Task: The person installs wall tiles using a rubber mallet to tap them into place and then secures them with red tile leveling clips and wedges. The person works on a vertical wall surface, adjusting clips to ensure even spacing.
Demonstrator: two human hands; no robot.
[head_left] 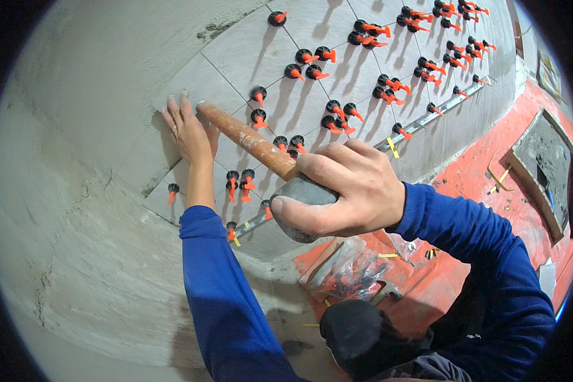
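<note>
My left hand [190,132] lies flat with fingers stretched against a grey wall tile [200,83] at the left edge of the tiled area. My right hand [350,188] is wrapped round the dark rubber head of a mallet [251,140]. Its worn, orange-brown wooden handle points up and left, and its free end is at the tile beside my left fingers. Whether that end touches the tile, I cannot tell. Black and orange tile levelling clips [258,118] stand along the joints near both hands.
Bare grey wall [89,127] stretches left of the tiles. A metal strip [420,121] with yellow tape runs along their lower edge. Below are a red floor covering [471,165], a clear plastic bag [356,274], a mortar tray [528,178] and a dark rounded thing [356,334].
</note>
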